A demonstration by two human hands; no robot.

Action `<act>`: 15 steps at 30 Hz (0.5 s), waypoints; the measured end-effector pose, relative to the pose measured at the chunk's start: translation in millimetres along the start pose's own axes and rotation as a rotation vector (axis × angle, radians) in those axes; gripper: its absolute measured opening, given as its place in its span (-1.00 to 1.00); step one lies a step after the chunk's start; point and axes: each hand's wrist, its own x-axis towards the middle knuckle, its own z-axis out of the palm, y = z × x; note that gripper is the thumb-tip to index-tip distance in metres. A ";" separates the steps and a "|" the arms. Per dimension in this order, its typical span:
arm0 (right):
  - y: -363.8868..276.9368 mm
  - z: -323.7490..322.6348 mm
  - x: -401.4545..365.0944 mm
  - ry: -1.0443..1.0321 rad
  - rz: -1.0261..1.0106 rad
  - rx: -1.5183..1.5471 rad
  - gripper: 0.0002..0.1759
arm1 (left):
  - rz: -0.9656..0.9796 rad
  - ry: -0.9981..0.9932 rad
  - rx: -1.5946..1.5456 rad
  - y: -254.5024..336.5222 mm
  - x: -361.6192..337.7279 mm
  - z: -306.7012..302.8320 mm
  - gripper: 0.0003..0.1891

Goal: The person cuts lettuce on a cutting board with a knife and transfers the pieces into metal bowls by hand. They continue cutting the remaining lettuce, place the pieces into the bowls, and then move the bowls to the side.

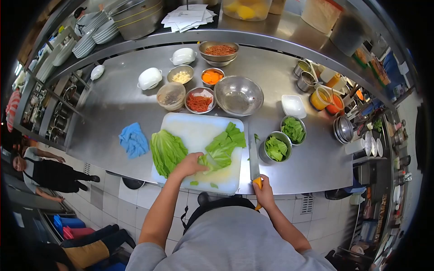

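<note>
A white cutting board [199, 133] lies at the front of the steel table. On its left part is a head of leafy lettuce [167, 151]; cut leaves [226, 147] lie on the right part. My left hand [192, 164] is on the near end of the cut leaves, its fingers bent over them. My right hand [264, 192] is wrapped round the yellow handle of a large knife [253, 156], whose blade points away from me, just right of the board. Metal containers with cut green leaves [275, 149] stand right of the knife.
A blue cloth [134, 140] lies left of the board. Behind it stand an empty steel bowl [238, 95], a bowl of red strips [199, 102] and other bowls. A shelf edge [217, 38] crosses above. A person [45, 167] stands at far left.
</note>
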 end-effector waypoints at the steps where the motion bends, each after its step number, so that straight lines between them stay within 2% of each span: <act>1: 2.7 2.2 6.3 -0.010 0.000 0.023 -0.38 | 0.018 -0.047 0.049 6.1 7.5 -5.2 -0.24; 3: 3.7 -0.4 18.9 -0.040 -0.009 -0.030 -0.32 | 0.041 -0.087 0.100 10.7 25.9 -8.1 -0.22; 5: -2.0 -4.9 29.3 -0.075 -0.065 -0.334 -0.26 | 0.227 0.023 0.274 -3.4 54.9 7.1 -0.20; 6: -26.3 -16.8 32.3 -0.163 0.011 -0.336 -0.18 | 0.229 0.029 0.275 -2.3 62.4 15.5 -0.20; 7: -40.0 -21.1 37.9 -0.161 0.006 -0.336 -0.18 | 0.188 0.053 0.380 1.1 69.1 26.0 -0.18; 9: -61.5 -25.0 50.4 -0.090 -0.272 -0.263 -0.02 | 0.149 0.077 0.490 12.4 76.7 36.3 -0.15; 11: -98.5 -20.8 79.1 -0.133 -0.360 -0.283 0.22 | 0.011 0.074 0.392 25.7 79.7 40.3 -0.07; 13: -118.4 -9.8 119.8 -0.203 -0.521 -0.287 0.51 | 0.032 0.091 0.348 35.8 74.5 42.0 -0.02; 14: -128.2 -0.6 141.3 -0.196 -0.521 -0.280 0.51 | 0.049 0.111 0.297 38.6 71.4 43.2 0.03; 15: -137.5 10.1 163.1 -0.237 -0.515 -0.381 0.60 | 0.055 0.111 0.305 35.5 72.3 44.6 0.03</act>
